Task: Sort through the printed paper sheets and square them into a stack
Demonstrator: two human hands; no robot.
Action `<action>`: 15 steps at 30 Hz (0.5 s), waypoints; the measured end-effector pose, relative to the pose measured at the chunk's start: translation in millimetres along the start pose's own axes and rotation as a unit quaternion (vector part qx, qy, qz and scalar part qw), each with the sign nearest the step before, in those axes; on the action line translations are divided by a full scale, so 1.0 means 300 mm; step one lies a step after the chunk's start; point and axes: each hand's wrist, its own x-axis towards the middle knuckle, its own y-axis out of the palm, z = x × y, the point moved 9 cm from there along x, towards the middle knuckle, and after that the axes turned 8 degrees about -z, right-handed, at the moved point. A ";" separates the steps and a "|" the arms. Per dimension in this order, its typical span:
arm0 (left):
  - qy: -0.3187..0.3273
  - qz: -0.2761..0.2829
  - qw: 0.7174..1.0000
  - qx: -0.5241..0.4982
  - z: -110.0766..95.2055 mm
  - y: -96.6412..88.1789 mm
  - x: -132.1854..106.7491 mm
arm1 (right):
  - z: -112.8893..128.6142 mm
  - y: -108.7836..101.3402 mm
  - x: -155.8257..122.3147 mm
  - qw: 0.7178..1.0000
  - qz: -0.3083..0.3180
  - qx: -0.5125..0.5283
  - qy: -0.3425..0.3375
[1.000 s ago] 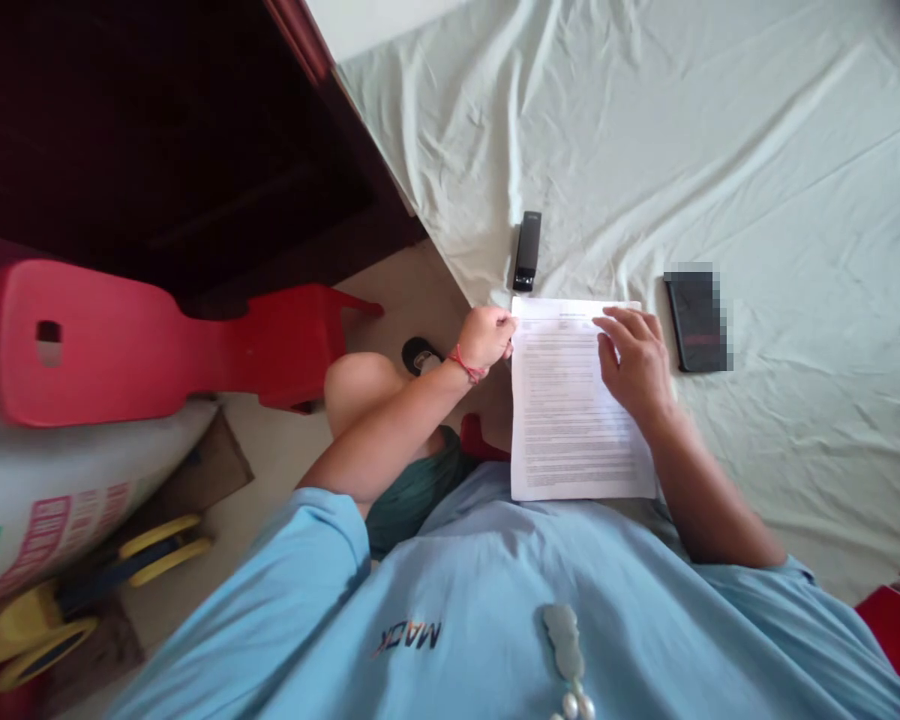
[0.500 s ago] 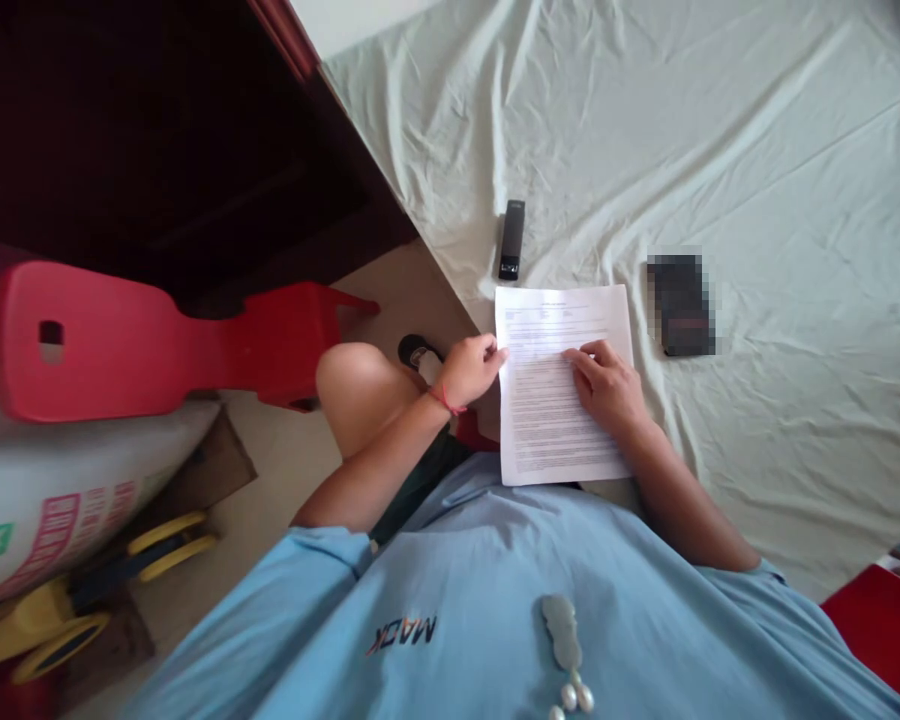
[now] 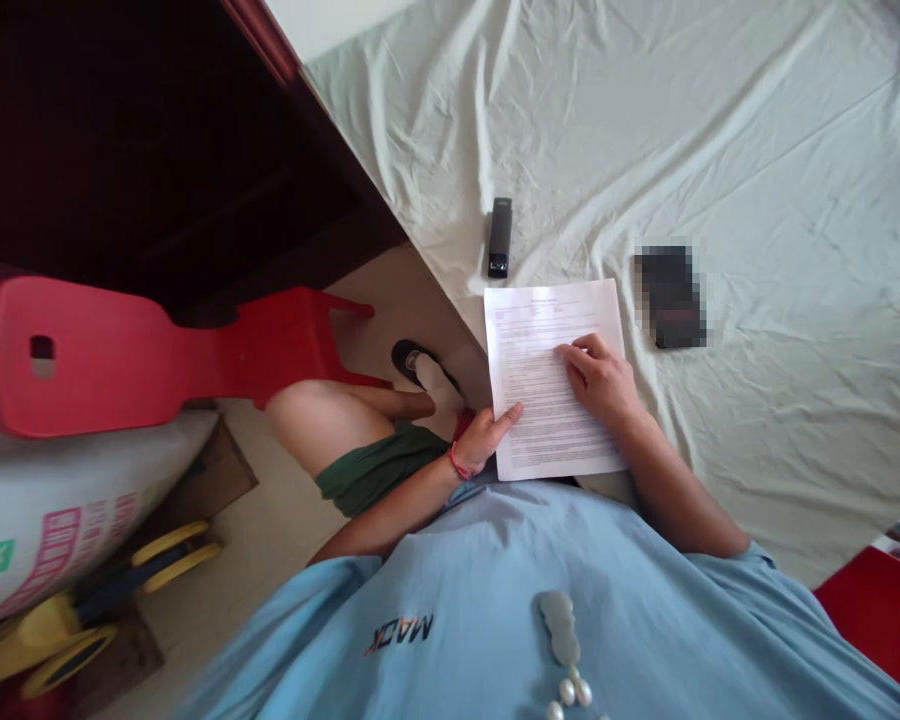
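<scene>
A printed paper document [image 3: 529, 330] lies at the front edge of the cloth-covered surface, its lower part close to my shirt. My left hand [image 3: 484, 437] grips its lower left edge, thumb on the printed side and fingers hidden underneath. On the page's right half rests my right hand [image 3: 601, 380]; its index finger stretches left with the tip at the text, and the other fingers are loosely bent. I see nothing held in it. Just beyond the top left corner lies a black stapler-like object [image 3: 499, 238].
A blurred-out dark rectangular object [image 3: 673, 297] lies right of the paper on the wrinkled pale cloth [image 3: 780, 200]. To the left stand a red plastic chair [image 3: 82, 355], a printed white sack [image 3: 67, 500] and a yellow wheeled item [image 3: 52, 640]. Something red [image 3: 870, 620] is at lower right.
My left hand has slid down the paper's left edge, and its thumb now lies on the page. My left leg has shifted. The right hand stays nearly in place on the paper.
</scene>
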 end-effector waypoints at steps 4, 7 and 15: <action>-0.022 -0.023 0.999 -0.018 0.015 -0.003 0.018 | 0.003 0.002 -0.007 1.000 0.003 0.013 -0.005; -0.014 -0.032 0.999 -0.014 0.015 -0.007 0.020 | -0.001 -0.017 -0.011 0.999 -0.014 0.029 -0.008; -0.013 -0.051 0.998 -0.030 0.028 -0.009 0.006 | -0.182 -0.134 -0.038 0.971 -0.118 -0.064 0.196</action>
